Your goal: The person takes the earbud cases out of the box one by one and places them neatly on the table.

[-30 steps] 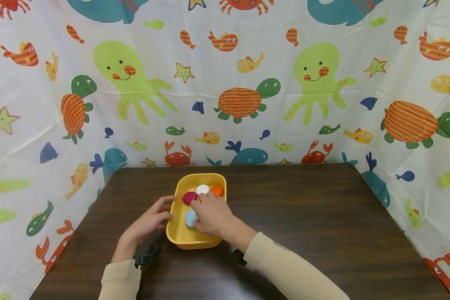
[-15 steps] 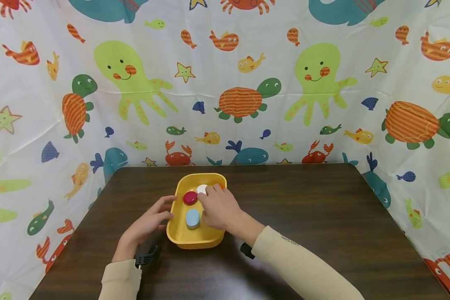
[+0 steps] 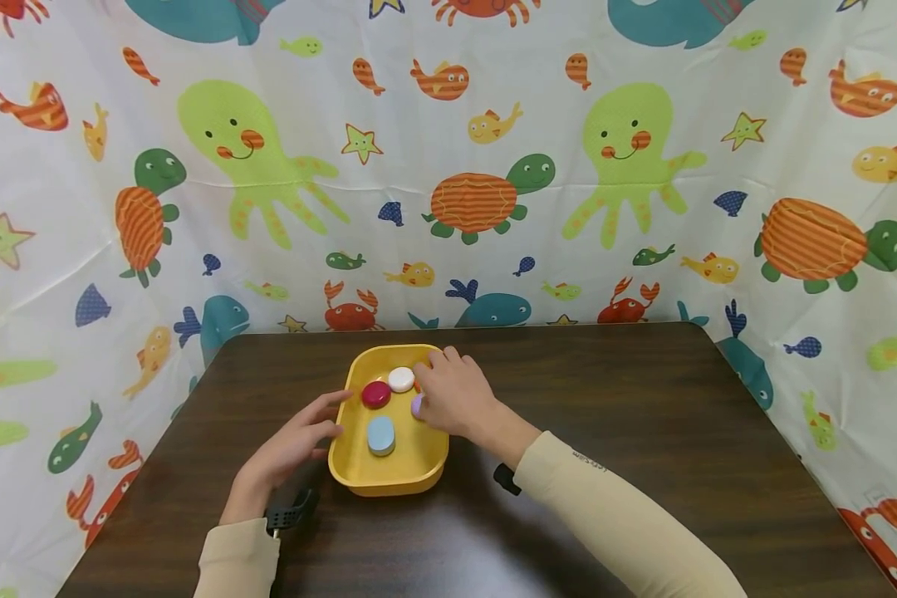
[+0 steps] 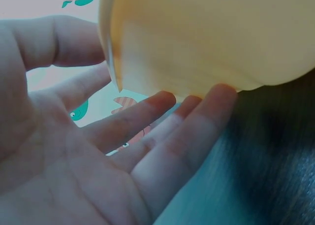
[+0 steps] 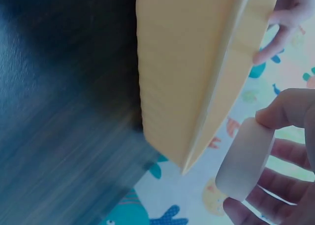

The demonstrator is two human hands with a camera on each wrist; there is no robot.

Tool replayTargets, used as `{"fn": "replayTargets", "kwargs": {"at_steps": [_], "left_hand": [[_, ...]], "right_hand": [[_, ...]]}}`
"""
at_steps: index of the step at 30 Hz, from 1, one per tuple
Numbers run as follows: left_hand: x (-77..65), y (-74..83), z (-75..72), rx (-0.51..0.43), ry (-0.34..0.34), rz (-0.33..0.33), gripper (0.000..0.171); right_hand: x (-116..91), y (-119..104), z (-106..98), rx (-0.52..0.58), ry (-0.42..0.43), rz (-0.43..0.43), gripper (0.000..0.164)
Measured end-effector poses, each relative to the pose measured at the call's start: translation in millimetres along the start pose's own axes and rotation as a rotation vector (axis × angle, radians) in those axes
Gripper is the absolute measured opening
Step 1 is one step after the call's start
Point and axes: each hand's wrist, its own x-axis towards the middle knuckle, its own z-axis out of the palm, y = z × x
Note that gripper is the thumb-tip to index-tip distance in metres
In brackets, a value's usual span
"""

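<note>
A yellow tray (image 3: 355, 453) stands on the table, with small oval pieces in it: light blue (image 3: 381, 435), crimson (image 3: 376, 394) and white (image 3: 401, 379). My left hand (image 3: 287, 448) touches the tray's left side, its fingers lightly bent; in the left wrist view the fingertips meet the tray wall (image 4: 206, 43). Over the tray's far right side, my right hand (image 3: 452, 394) pinches a pale oval piece (image 5: 245, 161) between thumb and fingertips. A lavender piece (image 3: 417, 407) peeks out beside that hand. An orange sliver (image 3: 417, 386) shows near the thumb, mostly hidden.
Dark wood-grain tabletop (image 3: 605, 465) surrounds the tray and stretches to the right. A white cloth (image 3: 411, 124) printed with sea animals hangs behind the table and along both sides. Black wrist straps (image 3: 291, 513) sit near the cuffs.
My right hand has moved right and away from me, toward the tray's far right corner. The light blue piece is uncovered, and lavender now shows. The left hand stays put.
</note>
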Motion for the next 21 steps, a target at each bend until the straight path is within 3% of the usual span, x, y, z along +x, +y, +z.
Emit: {"fn": "replayTargets", "kwargs": {"at_steps": [21], "left_hand": [[0.1, 0.0, 0.9, 0.001, 0.0, -0.002, 0.062]], "right_hand": [[-1, 45, 8, 0.044, 0.076, 0.104, 0.033]]}}
